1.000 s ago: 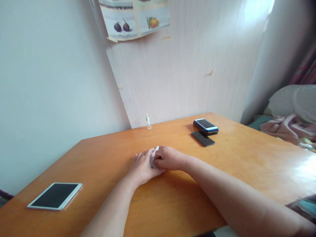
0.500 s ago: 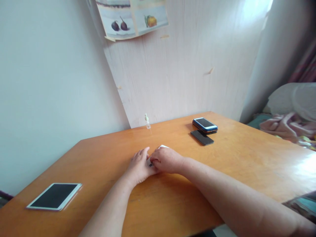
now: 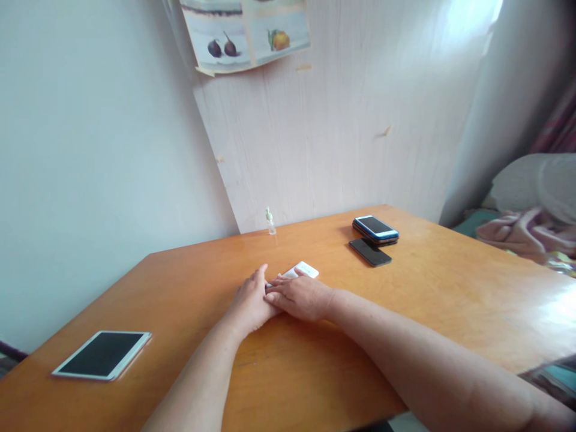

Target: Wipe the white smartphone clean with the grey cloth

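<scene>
A flat white object [image 3: 306,269], looking like a phone, is at the middle of the table, its far end showing beyond my hands. My left hand [image 3: 253,301] is around its near left part, with the thumb side beneath my other hand. Across the object's near part lies my right hand [image 3: 302,295], fingers stretched out towards the left and touching my left hand. Most of the object's near half is hidden under the fingers.
A white-framed tablet [image 3: 103,355] lies at the left. A small clear pump bottle [image 3: 270,223] stands at the far edge. On the right, a stack of phones [image 3: 376,228] sits behind a single dark phone [image 3: 370,252] on the wooden table [image 3: 193,276].
My right hand has gone from curled fingers to flattened, stretched ones and come slightly nearer. More of the white phone's far end now shows. The view has shifted slightly.
</scene>
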Action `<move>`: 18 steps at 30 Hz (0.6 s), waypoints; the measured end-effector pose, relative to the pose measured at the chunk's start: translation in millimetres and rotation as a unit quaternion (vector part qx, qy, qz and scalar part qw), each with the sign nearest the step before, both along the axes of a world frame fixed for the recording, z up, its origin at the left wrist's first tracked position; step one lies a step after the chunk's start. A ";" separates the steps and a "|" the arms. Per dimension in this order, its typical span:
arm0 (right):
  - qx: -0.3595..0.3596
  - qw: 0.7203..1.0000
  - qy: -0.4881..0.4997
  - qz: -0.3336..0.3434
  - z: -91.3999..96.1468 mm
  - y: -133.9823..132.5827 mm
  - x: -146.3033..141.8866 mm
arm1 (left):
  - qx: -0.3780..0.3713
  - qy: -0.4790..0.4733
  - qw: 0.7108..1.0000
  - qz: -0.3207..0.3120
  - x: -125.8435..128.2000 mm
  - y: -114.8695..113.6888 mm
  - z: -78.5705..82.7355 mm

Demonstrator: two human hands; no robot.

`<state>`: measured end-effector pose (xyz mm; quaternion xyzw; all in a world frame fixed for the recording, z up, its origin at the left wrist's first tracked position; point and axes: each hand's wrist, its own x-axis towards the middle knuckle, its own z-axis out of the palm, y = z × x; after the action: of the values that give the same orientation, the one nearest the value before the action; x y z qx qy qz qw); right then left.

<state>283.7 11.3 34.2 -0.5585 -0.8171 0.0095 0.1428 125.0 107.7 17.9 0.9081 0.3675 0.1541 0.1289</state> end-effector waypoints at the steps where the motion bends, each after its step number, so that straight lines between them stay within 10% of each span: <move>1: -0.002 1.000 -0.013 -0.024 -1.3 2.0 6.3 | -0.003 0.000 1.000 0.005 0.2 -0.8 0.8; 7: -0.005 0.982 -0.108 -0.153 -3.0 8.1 33.6 | -0.014 0.019 0.999 0.025 3.6 -9.6 11.1; 13: 0.014 0.996 -0.087 -0.034 2.0 -2.2 -1.0 | 0.035 0.053 0.998 0.019 4.1 -10.3 11.8; 18: -0.052 0.978 0.049 -0.197 1.8 9.8 29.1 | 0.012 0.054 0.998 -0.002 1.2 -9.5 16.0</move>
<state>312.8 21.1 36.0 -0.7142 -0.6813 0.0506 0.1524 126.3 98.1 33.9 0.9172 0.3704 0.1089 0.0987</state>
